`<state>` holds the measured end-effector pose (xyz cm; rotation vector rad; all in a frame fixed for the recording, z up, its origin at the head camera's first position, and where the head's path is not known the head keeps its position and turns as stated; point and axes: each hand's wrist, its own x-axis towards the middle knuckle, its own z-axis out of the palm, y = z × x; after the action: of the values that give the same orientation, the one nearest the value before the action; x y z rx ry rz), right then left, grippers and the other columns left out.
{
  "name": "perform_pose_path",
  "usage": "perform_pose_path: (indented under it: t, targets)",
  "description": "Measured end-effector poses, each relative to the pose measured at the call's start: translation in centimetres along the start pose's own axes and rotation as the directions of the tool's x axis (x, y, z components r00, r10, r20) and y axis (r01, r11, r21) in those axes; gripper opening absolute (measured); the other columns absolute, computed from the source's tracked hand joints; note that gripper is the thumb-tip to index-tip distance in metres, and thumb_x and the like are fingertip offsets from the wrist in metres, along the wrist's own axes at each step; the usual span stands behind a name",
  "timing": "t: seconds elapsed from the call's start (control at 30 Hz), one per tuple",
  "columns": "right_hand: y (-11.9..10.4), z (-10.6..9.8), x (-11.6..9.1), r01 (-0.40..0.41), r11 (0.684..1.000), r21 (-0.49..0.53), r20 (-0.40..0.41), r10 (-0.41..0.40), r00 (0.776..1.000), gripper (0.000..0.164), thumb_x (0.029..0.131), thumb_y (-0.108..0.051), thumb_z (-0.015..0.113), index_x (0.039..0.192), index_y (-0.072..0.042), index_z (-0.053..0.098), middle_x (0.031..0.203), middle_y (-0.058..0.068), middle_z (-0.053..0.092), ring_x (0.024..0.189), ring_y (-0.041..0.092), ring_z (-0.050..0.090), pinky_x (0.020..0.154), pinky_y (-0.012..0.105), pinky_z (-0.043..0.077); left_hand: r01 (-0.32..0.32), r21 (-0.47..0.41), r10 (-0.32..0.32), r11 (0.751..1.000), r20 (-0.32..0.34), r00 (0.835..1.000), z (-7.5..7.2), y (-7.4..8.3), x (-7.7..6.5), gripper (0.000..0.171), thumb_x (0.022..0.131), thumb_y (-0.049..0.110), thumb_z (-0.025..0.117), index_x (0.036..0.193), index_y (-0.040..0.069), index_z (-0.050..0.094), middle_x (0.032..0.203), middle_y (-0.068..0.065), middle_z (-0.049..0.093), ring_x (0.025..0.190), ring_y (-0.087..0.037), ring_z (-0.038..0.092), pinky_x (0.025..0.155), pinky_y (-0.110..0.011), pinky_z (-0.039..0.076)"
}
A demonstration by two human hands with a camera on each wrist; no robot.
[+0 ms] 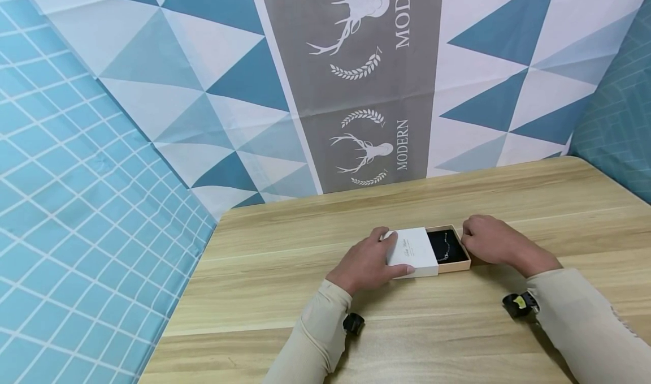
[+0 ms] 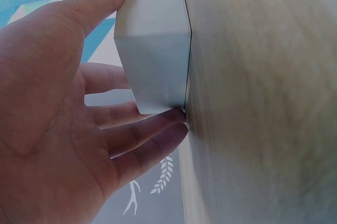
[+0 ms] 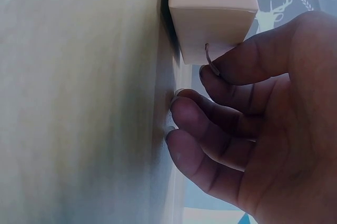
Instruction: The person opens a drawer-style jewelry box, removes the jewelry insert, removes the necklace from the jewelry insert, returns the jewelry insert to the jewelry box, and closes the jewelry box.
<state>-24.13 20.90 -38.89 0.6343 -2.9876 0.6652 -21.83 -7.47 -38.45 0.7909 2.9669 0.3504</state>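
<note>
White square cardboard box sleeve (image 1: pixel 414 252) with small printed lettering lies flat on the light wood-grain table (image 1: pixel 274 276), a shallow peach-coloured drawer (image 1: pixel 455 267) partly out of its right side. Inside the drawer, a thin silvery chain (image 1: pixel 446 255) rests on a black pad (image 1: pixel 457 252). The left hand (image 1: pixel 367 263) grips the sleeve between thumb and fingers; the right hand (image 1: pixel 490 240) pinches a thin pull tab (image 3: pixel 209 61) at the drawer's end between thumb and forefinger, its other fingers curled.

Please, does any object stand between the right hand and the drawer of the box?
Nothing visible does. The right hand pinches the small pull tab at the end of the drawer, with no object in between.
</note>
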Motion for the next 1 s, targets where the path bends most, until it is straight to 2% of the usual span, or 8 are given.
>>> perform_pose_path:
  t: [1.0]
  targets:
    - [0.29, 0.11, 0.1, 0.004, 1.0, -0.012, 0.012, -0.003, 1.0, 0.026, 0.091, -0.005, 0.048, 0.07, -0.009, 0.062, 0.074, 0.002, 0.057, 0.064, 0.017, 0.049, 0.06, 0.037, 0.045, -0.005, -0.003, 0.005, 1.0, -0.004, 1.0, 0.02, -0.01, -0.07, 0.084, 0.091, 0.066, 0.059, 0.154, 0.013, 0.041, 0.155, -0.006, 0.039, 0.133, -0.022, 0.05, 0.103, -0.035, 0.045]
